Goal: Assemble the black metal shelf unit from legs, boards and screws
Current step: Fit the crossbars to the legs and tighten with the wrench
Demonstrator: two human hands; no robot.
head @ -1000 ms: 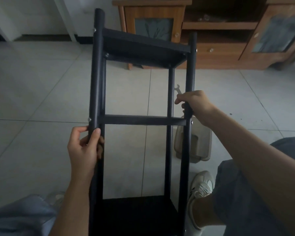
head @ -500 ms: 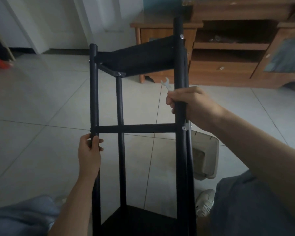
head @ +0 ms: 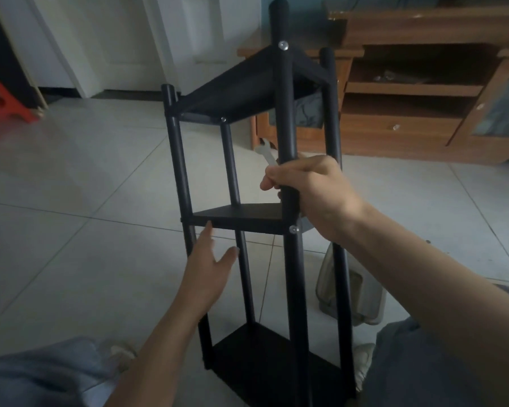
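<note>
Two hands | right hand [head: 312, 198] fingers grip shelf leg [head: 285, 113], wrench [head: 266, 155] | left hand [head: 209, 274] released beside middle board [head: 241, 218]

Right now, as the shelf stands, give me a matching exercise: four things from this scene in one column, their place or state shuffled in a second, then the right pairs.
Things
1. left hand
2. right hand
3. spanner
4. red stool

Place or state
A. stands on the floor at the far left
B. grips the nearest leg above the middle board
C. open, fingers straight, just below the middle board
D. sticks out of the fist that grips the leg

Pairs: 1-C, 2-B, 3-D, 4-A
</note>
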